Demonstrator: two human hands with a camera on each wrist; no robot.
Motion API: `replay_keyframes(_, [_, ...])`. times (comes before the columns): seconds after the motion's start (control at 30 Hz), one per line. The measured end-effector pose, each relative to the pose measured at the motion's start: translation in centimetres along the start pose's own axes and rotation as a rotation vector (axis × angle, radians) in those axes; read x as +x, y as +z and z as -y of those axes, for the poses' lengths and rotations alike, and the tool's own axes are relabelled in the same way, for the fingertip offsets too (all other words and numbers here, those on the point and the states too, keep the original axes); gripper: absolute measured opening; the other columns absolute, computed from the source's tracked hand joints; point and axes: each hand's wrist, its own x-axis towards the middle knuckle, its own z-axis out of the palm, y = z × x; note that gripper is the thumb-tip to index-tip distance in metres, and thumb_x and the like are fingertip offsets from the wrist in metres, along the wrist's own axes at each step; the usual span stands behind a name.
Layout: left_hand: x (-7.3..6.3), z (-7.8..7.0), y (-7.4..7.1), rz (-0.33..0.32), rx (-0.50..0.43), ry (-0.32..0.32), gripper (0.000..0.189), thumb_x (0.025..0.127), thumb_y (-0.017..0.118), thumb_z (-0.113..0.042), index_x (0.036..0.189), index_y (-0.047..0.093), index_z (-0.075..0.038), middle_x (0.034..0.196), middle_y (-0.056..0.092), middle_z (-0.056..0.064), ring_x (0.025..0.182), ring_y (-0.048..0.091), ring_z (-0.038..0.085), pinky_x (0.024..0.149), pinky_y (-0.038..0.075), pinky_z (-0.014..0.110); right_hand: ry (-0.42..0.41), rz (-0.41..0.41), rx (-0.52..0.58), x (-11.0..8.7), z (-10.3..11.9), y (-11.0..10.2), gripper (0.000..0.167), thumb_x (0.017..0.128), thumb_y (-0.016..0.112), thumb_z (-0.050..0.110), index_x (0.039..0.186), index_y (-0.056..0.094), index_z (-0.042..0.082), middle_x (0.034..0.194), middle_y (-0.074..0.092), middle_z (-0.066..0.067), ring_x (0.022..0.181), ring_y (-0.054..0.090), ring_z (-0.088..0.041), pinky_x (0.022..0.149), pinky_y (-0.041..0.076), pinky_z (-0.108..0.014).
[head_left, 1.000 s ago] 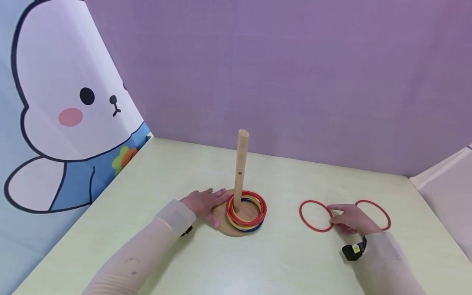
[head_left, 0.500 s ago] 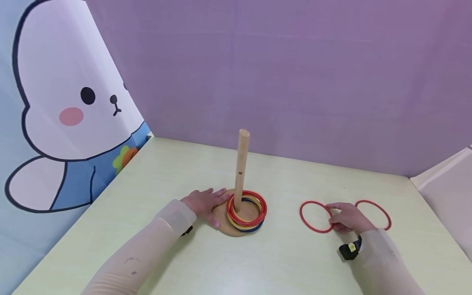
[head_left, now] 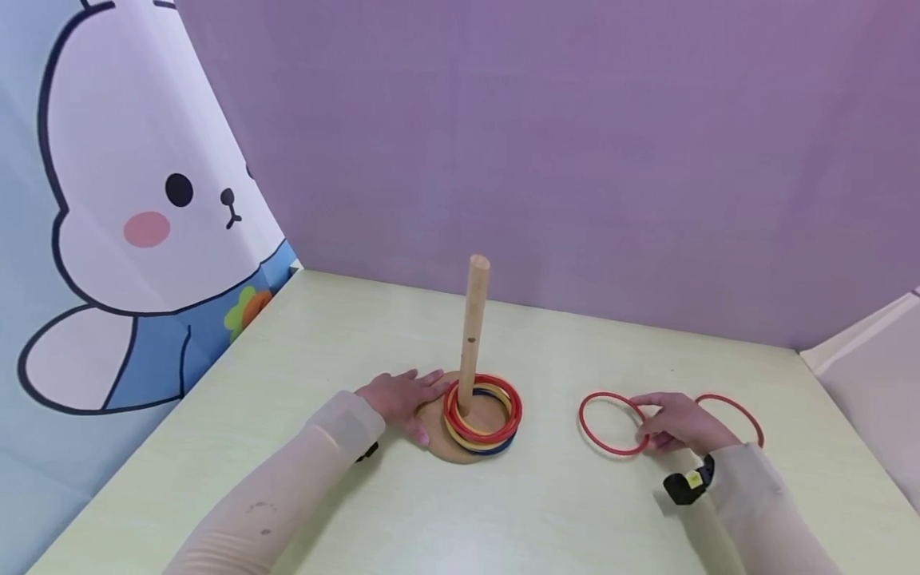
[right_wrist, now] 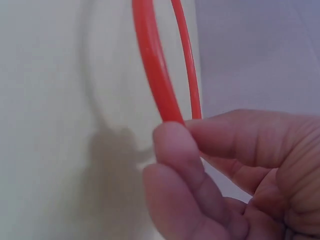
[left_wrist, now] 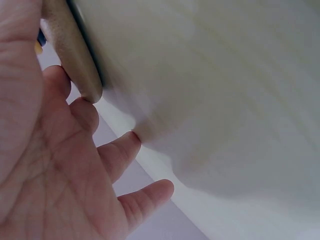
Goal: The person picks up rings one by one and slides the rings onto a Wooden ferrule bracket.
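In the head view, my left hand (head_left: 404, 403) rests with spread fingers against the left edge of a round wooden base (head_left: 436, 427). In the left wrist view, its fingertips meet the rim of that base (left_wrist: 75, 55). A tall wooden peg (head_left: 473, 335) stands on the base, with several red, yellow and blue rings (head_left: 496, 431) stacked loosely around its foot. To the right, my right hand (head_left: 683, 423) pinches the edge of a red ring (head_left: 591, 435) between thumb and fingers. In the right wrist view, this ring (right_wrist: 155, 65) stands off the table, its shadow beside it.
Another red ring (head_left: 747, 415) lies on the pale table (head_left: 553, 511), just right of my right hand and partly hidden by it. A purple curtain (head_left: 575, 160) hangs behind the table, and a cartoon-printed cloth (head_left: 158, 263) covers the left side.
The red ring in my right hand has tilted and risen slightly off the table. My left hand stays at the base; the whole head view has shifted a little.
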Motion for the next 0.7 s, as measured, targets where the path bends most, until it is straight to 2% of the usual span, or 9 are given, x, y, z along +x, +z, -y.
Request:
replay_keyframes(0.13, [0.0,-0.1,0.0,0.002,-0.005,0.0,0.099,0.07,0.077,-0.054,0.152,0.028,-0.029,0.158,0.023,-0.004,0.14,0.027,0.034,0.102,0.035,0.057,-0.022,0.019,-0.003,-0.2,1.3,-0.3,0.054,0.084,0.059,-0.004,0.134,0.042,-0.013,0.066,0.061,-0.007,0.054,0.057,-0.014,0.057,0.054,-0.03])
replay_keyframes(0.4, [0.2,0.0,-0.1,-0.017,0.049,0.002,0.099,0.071,0.076,-0.057,0.152,0.027,-0.029,0.158,0.023,-0.004,0.139,0.029,0.033,0.1,0.038,0.056,-0.08,0.06,-0.007,-0.5,5.2,-1.2,0.056,0.085,0.058,-0.003,0.138,0.039,-0.011,0.071,0.062,-0.009,0.057,0.059,-0.016,0.061,0.055,-0.031])
replay_keyframes(0.7, [0.3,0.1,0.1,0.0,0.033,-0.001,0.099,0.07,0.076,-0.055,0.152,0.027,-0.03,0.158,0.022,-0.005,0.14,0.028,0.033,0.101,0.038,0.055,-0.13,0.063,-0.019,-1.3,8.6,-1.6,0.058,0.089,0.059,0.003,0.141,0.036,-0.009,0.082,0.06,-0.012,0.063,0.064,-0.018,0.069,0.057,-0.036])
